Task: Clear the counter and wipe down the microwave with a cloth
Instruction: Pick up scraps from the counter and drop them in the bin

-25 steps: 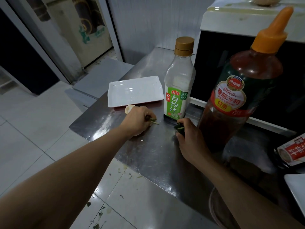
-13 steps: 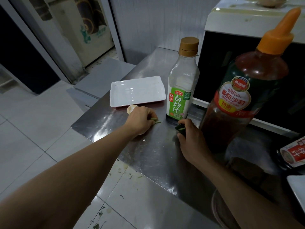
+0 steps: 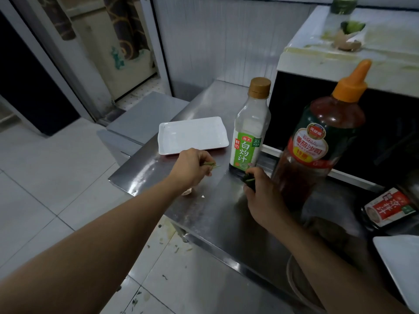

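- the fingertips of the left hand [image 3: 191,169] are turned away from the camera, so only the back of the hand and a thin green stem [image 3: 209,164] sticking out to its right show; the fingers are curled and pinch that stem above the steel counter [image 3: 217,207].
- the right hand [image 3: 263,196] is also seen from behind; its curled fingers hold dark green vegetable scraps [image 3: 248,179], mostly hidden inside the hand, just in front of the clear bottle [image 3: 250,130] with the green label.
- a small pale scrap [image 3: 187,191] lies on the counter, partly hidden under the left wrist.
- the microwave [image 3: 353,71] is cut off at the right edge; its dark door stands behind the orange-capped sauce bottle [image 3: 324,141], and peelings and a green piece lie on its stained top.
- a third bottle [image 3: 388,208] lies at the right, only its red label legible.
- a white rectangular plate [image 3: 192,134] sits just beyond the left hand; another white dish [image 3: 399,264] is cut off at the lower right.
- no cloth can be made out.
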{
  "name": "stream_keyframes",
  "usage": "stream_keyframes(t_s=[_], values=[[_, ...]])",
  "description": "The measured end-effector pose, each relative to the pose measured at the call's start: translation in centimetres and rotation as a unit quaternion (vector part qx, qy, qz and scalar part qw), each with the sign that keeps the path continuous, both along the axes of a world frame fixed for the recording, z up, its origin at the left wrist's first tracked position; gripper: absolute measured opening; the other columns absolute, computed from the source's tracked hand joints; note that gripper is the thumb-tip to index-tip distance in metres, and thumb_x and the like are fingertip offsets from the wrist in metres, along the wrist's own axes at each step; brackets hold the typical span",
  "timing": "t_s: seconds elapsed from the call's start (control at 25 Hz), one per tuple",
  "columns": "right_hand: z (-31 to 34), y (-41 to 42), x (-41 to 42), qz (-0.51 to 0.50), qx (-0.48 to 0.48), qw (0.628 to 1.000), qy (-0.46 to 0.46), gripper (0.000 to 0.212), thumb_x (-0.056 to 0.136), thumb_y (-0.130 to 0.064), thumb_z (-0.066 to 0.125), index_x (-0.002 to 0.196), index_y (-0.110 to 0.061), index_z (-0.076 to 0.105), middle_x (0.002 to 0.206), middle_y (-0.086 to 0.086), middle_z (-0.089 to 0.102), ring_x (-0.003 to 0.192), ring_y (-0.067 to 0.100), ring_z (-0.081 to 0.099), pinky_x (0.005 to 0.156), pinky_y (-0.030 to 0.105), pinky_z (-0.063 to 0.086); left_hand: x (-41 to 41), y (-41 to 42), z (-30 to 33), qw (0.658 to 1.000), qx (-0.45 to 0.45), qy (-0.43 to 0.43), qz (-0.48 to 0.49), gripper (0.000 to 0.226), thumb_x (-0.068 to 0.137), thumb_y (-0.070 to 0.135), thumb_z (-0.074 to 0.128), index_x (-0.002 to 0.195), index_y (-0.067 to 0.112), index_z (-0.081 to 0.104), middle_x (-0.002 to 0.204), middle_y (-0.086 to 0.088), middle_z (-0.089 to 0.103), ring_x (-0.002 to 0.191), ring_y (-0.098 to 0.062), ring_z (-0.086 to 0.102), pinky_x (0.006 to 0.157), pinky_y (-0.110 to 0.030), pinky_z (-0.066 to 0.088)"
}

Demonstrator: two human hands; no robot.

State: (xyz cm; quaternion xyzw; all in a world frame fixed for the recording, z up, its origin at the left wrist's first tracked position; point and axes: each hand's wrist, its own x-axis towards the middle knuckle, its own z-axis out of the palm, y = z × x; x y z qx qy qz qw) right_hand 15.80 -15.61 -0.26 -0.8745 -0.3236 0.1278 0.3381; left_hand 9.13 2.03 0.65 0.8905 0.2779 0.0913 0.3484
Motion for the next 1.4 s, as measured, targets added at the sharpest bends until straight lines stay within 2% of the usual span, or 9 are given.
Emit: stream_keyframes(t_s=[0.16,0.28,0.36,0.48,0.6,0.76,1.0,1.16,1.4], values=[[2.5,-0.1,-1.6,-0.034,0.023,0.999,-0.004,0.039,0.092,-0.007,0.051,0.131,-0.012,0.045,0.13,0.013,0.054,0.118,0.026,0.052,0.094,0.028,0.041,-1.4,0.0,2.4,0.998,-0.055,-0.03,-0.007,0.008,0.085,0.001,0.063,0.086,0.003,0.071,0.064,0.006,0.063,0.049,0.008,0.059,0.057,-0.001,0.044],[5.1,-0.8,-3.5,-0.05,0.043,0.998,-0.024,0.035,0.091,-0.005,0.052,0.126,-0.01,0.048,0.119,0.016,0.059,0.108,0.027,0.055,0.081,0.022,0.036,-3.1,-0.3,5.3,0.995,-0.082,-0.052,-0.027,0.012,0.085,0.0,0.062,0.082,0.008,0.07,0.066,0.002,0.065,0.052,0.002,0.061,0.063,-0.009,0.048],[7.1,-1.5,-4.6,-0.065,0.041,0.996,-0.045,0.034,0.092,-0.007,0.052,0.126,-0.012,0.047,0.12,0.013,0.059,0.11,0.025,0.055,0.081,0.023,0.038,-4.1,-0.6,7.2,0.992,-0.097,-0.066,-0.039,0.018,0.084,-0.005,0.06,0.079,0.01,0.069,0.066,-0.003,0.067,0.051,0.001,0.06,0.065,-0.017,0.049],[10.0,-2.4,-5.8,-0.101,0.04,0.993,-0.045,0.034,0.092,-0.009,0.054,0.125,-0.015,0.047,0.122,0.011,0.057,0.113,0.024,0.051,0.09,0.032,0.042,-5.4,-1.4,10.0,0.986,-0.13,-0.087,-0.055,0.018,0.083,-0.007,0.061,0.083,0.008,0.071,0.062,0.004,0.065,0.048,0.006,0.059,0.054,-0.007,0.044],[13.1,-3.6,-7.2,-0.133,0.058,0.988,-0.055,0.032,0.092,-0.01,0.054,0.123,-0.017,0.048,0.118,0.01,0.058,0.108,0.023,0.053,0.081,0.026,0.038,-6.2,-2.5,12.9,0.974,-0.19,-0.106,-0.064,0.014,0.085,-0.006,0.061,0.092,0.002,0.071,0.063,0.001,0.065,0.048,0.004,0.06,0.054,-0.008,0.046],[16.8,-5.1,-8.0,-0.147,0.063,0.984,-0.073,0.031,0.093,-0.011,0.052,0.124,-0.014,0.046,0.12,0.013,0.058,0.105,0.028,0.055,0.077,0.028,0.04,-6.4,-4.6,16.5,0.956,-0.251,-0.129,-0.086,0.016,0.09,-0.006,0.053,0.096,0.0,0.067,0.067,-0.005,0.063,0.053,-0.003,0.06,0.065,-0.021,0.051],[21.3,-8.1,-8.3,-0.185,0.072,0.974,-0.105,0.032,0.094,-0.011,0.052,0.125,-0.015,0.045,0.118,0.01,0.058,0.091,0.016,0.05,0.071,0.024,0.036,-5.6,-7.2,21.4,0.939,-0.296,-0.146,-0.094,0.026,0.093,-0.007,0.042,0.083,0.005,0.064,0.069,-0.008,0.057,0.058,-0.012,0.05,0.052,-0.018,0.045],[23.0,-10.1,-7.1,-0.219,0.058,0.968,-0.111,0.034,0.095,-0.011,0.05,0.128,-0.017,0.042,0.116,0.01,0.057,0.085,0.016,0.049,0.052,0.019,0.032,-4.4,-8.4,23.8,0.931,-0.324,-0.138,-0.1,0.029,0.093,-0.007,0.041,0.077,0.008,0.06,0.068,-0.009,0.057,0.056,-0.011,0.051,0.045,-0.014,0.046],[24.1,-13.9,-3.3,-0.254,0.064,0.957,-0.12,0.033,0.095,-0.01,0.049,0.126,-0.017,0.043,0.117,0.011,0.057,0.091,0.018,0.048,0.07,0.027,0.039,0.0,-11.7,25.8,0.907,-0.388,-0.121,-0.111,0.028,0.095,-0.005,0.042,0.078,0.008,0.059,0.062,-0.006,0.06,0.041,-0.001,0.056,0.043,-0.012,0.048]])
